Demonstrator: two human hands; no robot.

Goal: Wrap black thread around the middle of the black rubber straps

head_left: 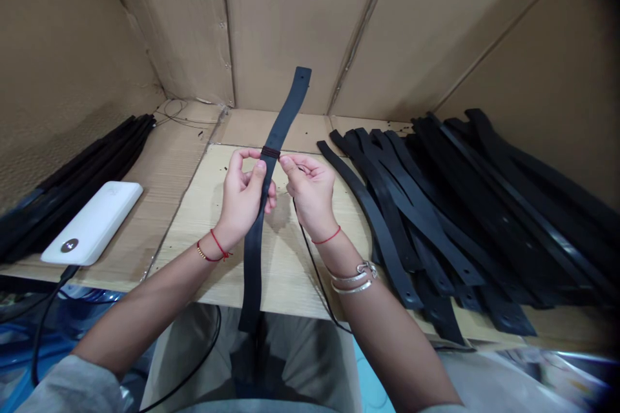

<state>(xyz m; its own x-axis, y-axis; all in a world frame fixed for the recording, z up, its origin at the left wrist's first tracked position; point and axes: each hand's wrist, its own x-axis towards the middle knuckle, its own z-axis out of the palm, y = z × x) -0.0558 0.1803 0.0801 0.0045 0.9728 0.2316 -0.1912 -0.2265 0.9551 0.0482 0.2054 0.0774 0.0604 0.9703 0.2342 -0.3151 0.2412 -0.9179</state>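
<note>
Nearest me are the person's lap (pixel 300 355) and a grey sleeve (pixel 92 381), with a black cable (pixel 43 313) hanging at the left. The cable plugs into the near end of a white power bank (pixel 92 222), which lies on the left of the surface (pixel 194 258).

In the middle I see one black strap (pixel 271 169), its near end past the surface's near edge and its far end raised toward the back. The left hand (pixel 245 197) is closed on it, thumb in front and fingers curled behind. The right hand (pixel 312 190) is closed in a pinch at the right end of a dark band (pixel 270 152) wound around the strap; it has hold of a thin black cord (pixel 310 251) that trails down to the near edge.

To the right, loose straps (pixel 426 206) overlap in a wide pile; a narrower bundle (pixel 92 161) lies left, beyond the power bank. Farther off, thin wire (pixel 179 113) loops at the far left, before the cardboard wall (pixel 290 19).
</note>
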